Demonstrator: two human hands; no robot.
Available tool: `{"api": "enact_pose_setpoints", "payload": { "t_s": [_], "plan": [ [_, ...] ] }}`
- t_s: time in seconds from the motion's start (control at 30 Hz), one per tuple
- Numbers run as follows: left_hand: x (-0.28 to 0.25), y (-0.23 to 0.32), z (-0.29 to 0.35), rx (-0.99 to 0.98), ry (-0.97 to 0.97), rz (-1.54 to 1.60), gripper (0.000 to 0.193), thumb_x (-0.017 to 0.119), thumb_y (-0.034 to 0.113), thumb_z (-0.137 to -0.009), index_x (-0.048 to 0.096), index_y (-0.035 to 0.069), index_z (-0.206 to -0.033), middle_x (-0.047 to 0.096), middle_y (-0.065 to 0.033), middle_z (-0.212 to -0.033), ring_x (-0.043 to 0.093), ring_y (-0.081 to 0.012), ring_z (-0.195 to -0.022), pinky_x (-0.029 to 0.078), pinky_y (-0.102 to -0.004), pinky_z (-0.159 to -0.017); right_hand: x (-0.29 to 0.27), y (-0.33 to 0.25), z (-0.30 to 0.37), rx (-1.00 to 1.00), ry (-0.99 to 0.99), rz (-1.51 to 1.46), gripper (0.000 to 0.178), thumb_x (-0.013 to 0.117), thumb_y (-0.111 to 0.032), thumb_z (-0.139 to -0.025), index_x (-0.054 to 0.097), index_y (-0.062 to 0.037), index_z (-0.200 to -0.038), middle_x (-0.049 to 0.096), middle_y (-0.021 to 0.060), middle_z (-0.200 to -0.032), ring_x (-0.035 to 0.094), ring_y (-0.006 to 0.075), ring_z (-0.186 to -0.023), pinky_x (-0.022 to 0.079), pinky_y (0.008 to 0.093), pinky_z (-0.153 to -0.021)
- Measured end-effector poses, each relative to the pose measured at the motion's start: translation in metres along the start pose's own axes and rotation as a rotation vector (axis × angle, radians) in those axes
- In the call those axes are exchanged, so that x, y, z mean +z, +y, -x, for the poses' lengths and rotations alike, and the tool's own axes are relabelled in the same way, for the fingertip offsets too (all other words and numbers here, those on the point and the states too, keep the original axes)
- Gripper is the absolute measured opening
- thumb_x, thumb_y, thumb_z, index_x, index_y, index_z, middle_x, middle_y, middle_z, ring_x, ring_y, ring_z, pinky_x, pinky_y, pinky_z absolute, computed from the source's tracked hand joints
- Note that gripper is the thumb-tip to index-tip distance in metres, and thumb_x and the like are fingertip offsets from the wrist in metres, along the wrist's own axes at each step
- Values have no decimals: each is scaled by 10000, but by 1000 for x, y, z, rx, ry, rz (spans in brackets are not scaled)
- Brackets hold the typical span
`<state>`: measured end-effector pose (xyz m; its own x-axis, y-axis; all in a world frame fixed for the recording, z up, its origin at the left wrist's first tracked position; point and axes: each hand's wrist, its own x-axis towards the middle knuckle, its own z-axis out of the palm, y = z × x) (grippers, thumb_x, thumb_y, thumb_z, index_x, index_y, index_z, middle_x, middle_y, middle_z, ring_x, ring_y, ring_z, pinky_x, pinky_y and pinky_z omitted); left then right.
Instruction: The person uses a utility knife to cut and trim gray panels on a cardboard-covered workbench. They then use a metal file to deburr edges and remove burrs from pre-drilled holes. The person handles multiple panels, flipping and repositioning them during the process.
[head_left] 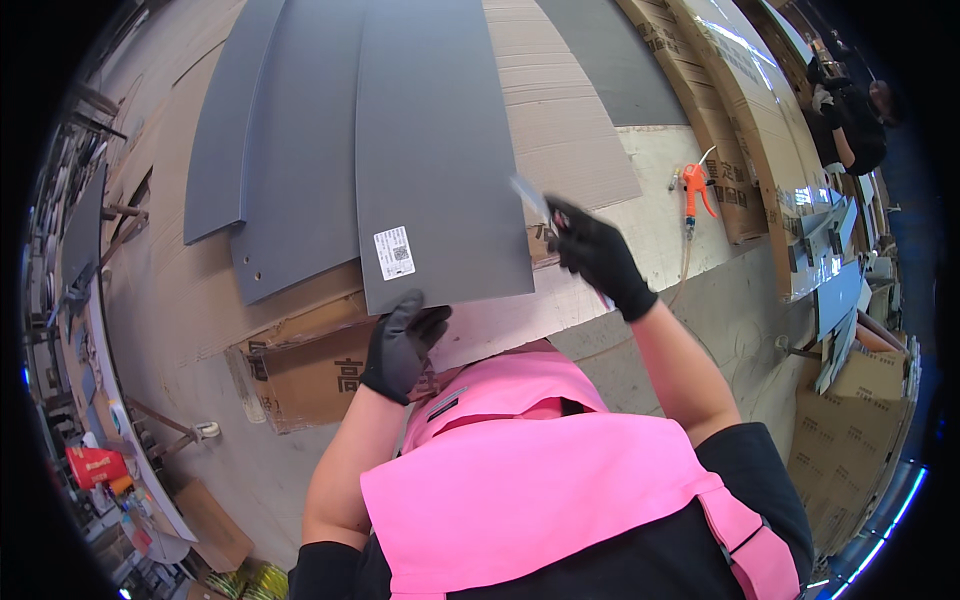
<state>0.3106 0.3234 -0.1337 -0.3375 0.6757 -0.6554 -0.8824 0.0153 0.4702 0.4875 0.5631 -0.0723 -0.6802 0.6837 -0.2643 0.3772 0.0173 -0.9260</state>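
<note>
A long grey panel [440, 130] with a white label [394, 253] near its front-left corner lies on top of other panels. My left hand [402, 345], in a black glove, pinches the panel's near edge, thumb on top and fingers partly below. In my black-gloved right hand [600, 255] is a knife-like tool [530, 198] with a dark handle and a pale, motion-blurred blade. The blade is beside the panel's right edge; whether it touches cannot be told. Two more grey panels, one with small holes [252, 268], lie to the left.
An orange air blow gun [694, 190] with a hose rests on the pale tabletop [640, 235] at right. Cardboard sheets [570, 120] and a carton [310, 375] lie around the panels. Long cartons [740, 100] stand right; another person [855, 125] is at far right.
</note>
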Motion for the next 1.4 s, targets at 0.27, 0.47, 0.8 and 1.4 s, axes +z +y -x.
{"api": "enact_pose_setpoints", "payload": {
  "t_s": [0.27,0.47,0.8,1.4],
  "plan": [
    [-23,54,-11,214,14,-356,306,554,287,-978,596,65,-1185,649,-38,-1078,629,-131,-955,533,-283,-798,16,42,82,-286,-19,750,602,664,-120,-829,500,-257,-1392,600,93,-767,612,264,-664,496,355,-608],
    [-16,63,-11,243,-74,-514,359,528,293,-993,576,18,-1219,640,-56,-1067,632,-128,-917,540,-283,-784,55,30,80,-382,3,879,629,605,-183,-859,403,-254,-1450,565,93,-761,581,284,-578,463,412,-507],
    [-27,89,-19,133,-78,-672,380,546,344,-975,633,11,-1137,661,-52,-970,635,-114,-838,533,-278,-707,96,11,74,-402,-127,887,604,551,-125,-850,435,-232,-1432,556,72,-729,583,248,-564,464,396,-479],
    [-19,128,-35,20,-112,-1031,509,507,428,-977,612,-17,-1200,678,-93,-1036,620,-150,-925,480,-306,-865,153,17,57,-493,-55,950,634,572,-115,-832,430,-224,-1440,587,84,-781,601,242,-591,479,379,-504]
  ]
}}
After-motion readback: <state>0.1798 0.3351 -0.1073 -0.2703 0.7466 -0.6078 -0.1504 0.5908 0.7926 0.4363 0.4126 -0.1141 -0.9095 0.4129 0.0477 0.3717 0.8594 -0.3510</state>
